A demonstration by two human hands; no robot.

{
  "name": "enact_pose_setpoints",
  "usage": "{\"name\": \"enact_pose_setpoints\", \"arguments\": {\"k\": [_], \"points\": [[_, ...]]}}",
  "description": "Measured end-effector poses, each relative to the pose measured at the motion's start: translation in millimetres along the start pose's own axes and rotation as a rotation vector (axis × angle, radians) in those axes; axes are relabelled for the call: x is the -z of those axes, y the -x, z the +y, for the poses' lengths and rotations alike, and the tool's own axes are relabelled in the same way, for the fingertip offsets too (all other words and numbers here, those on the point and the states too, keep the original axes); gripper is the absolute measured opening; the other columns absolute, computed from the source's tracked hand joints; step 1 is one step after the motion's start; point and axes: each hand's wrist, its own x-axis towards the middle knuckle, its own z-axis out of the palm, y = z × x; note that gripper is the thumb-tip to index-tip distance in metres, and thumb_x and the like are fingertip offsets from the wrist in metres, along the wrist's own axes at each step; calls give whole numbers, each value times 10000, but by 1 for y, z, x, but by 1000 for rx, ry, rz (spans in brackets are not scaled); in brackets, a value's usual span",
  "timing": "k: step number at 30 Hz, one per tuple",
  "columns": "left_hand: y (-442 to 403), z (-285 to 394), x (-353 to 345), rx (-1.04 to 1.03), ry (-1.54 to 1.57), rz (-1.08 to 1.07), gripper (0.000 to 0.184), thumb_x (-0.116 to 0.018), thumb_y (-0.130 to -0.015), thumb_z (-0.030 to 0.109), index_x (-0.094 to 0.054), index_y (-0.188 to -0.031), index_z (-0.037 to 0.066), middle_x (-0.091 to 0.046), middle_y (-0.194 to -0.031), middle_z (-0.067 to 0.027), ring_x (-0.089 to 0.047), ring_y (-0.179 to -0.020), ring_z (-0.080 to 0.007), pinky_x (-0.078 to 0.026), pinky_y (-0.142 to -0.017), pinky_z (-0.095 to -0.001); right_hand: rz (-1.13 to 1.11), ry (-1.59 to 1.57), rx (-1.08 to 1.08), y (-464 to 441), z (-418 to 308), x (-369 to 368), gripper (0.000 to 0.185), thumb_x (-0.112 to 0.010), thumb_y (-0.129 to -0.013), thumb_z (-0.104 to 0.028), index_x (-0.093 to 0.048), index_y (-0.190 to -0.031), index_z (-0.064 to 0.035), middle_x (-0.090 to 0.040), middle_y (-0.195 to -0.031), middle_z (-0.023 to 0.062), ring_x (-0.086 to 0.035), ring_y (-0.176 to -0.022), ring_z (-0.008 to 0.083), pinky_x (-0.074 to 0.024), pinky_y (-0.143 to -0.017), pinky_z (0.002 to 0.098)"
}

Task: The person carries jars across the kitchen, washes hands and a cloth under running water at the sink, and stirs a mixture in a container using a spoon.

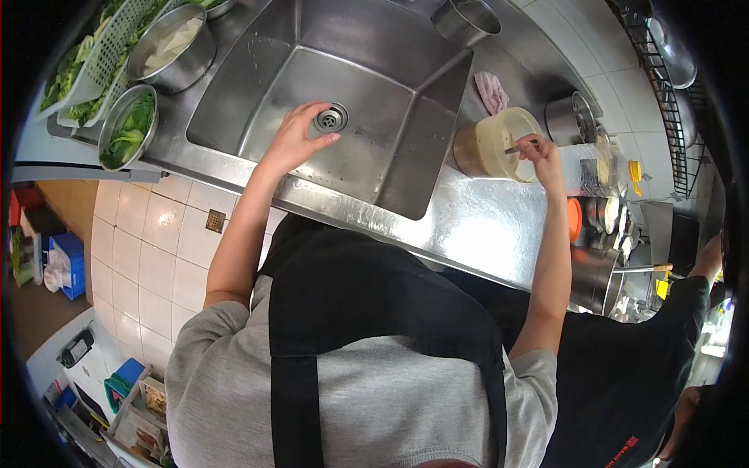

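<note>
Right of centre, the right hand (544, 160) has its grip closed on a thin handle (512, 150) at the mouth of a round, cloudy plastic tub (477, 151) on the shiny steel bench (460, 226). Upper centre, the left hand (294, 142) spreads open, fingers curved, over the smooth sink (374, 86) (boxy, with a round drain (331, 118)).

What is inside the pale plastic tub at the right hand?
A thin utensil handle, held by the right hand, reaches into the tub. The hand covers part of the opening; the utensil's far end is hidden and I cannot identify any contents.
</note>
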Motion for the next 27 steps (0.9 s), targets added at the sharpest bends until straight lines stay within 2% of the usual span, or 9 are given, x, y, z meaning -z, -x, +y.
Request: {"name": "enact_pose_setpoints", "arguments": {"k": [3, 6, 9, 12, 14, 16, 20, 22, 27], "points": [[-1, -4, 0, -13, -4, -1, 561, -677, -726, 281, -478, -1214, 90, -403, -1301, -165, -342, -1233, -301, -278, -1008, -377, -86, 103, -27, -2, 0, 8, 139, -530, -831, -75, -610, -828, 39, -569, -635, 36, -491, -584, 83, -368, -548, 217], [-1, -4, 0, 4, -4, -1, 562, -678, -727, 283, -478, -1215, 91, -403, -1300, -166, -341, -1233, -300, -274, -1010, -377, 16, 44, 33, 1, -13, 4, 133, -537, -823, -79, -612, -827, 31, -565, -624, 33, -493, -581, 84, -360, -536, 218], [-3, -6, -1, 8, 1, 14, 556, -676, -720, 285, -486, -1199, 76, -417, -1284, -163, -352, -1213, -311, -281, -1004, -379, -50, 175, -61, 1, -4, -1, 128, -539, -821, -75, -611, -822, 30, -561, -625, 33, -485, -578, 85, -359, -534, 224], [-3, -7, 1, -1, 11, 28, 553, -676, -712, 285, -493, -1184, 61, -431, -1267, -158, -364, -1192, -322, -289, -998, -381, -7, 154, 27, 3, -15, 11, 134, -536, -826, -75, -610, -817, 37, -556, -629, 30, -474, -576, 86, -353, -531, 232], [-4, -7, 1, 2, 11, 31, 556, -677, -711, 283, -492, -1186, 61, -432, -1266, -156, -366, -1191, -321, -290, -998, -381, -15, 163, -10, 5, -19, 16, 141, -536, -830, -77, -609, -819, 44, -559, -643, 37, -470, -585, 84, -369, -544, 236], [-4, -7, 3, 2, 5, 23, 558, -680, -709, 278, -492, -1186, 58, -435, -1265, -153, -367, -1190, -320, -292, -997, -379, -132, 232, -16, 7, -24, 8, 139, -535, -828, -74, -609, -812, 42, -548, -633, 33, -476, -598, 82, -380, -560, 227], [-3, -6, 6, 11, 6, 28, 558, -682, -709, 273, -491, -1186, 53, -438, -1264, -148, -368, -1188, -317, -294, -996, -377, -59, 146, 11, 5, -18, 11, 134, -535, -828, -72, -611, -805, 37, -539, -625, 23, -481, -608, 81, -384, -568, 220], [-2, -10, 7, 31, 3, -7, 571, -680, -727, 282, -470, -1224, 94, -387, -1309, -165, -333, -1232, -308, -269, -1015, -378, -60, 42, 42, 5, -11, 10, 129, -534, -828, -71, -611, -815, 32, -531, -618, 13, -485, -611, 80, -376, -568, 216], [-2, -13, 5, 27, -6, -14, 575, -683, -723, 278, -468, -1225, 98, -397, -1304, -157, -333, -1231, -306, -271, -1013, -378, -61, 64, -10, 4, -12, 10, 140, -522, -844, -81, -607, -827, 28, -541, -628, 15, -477, -599, 75, -373, -574, 213]]}}
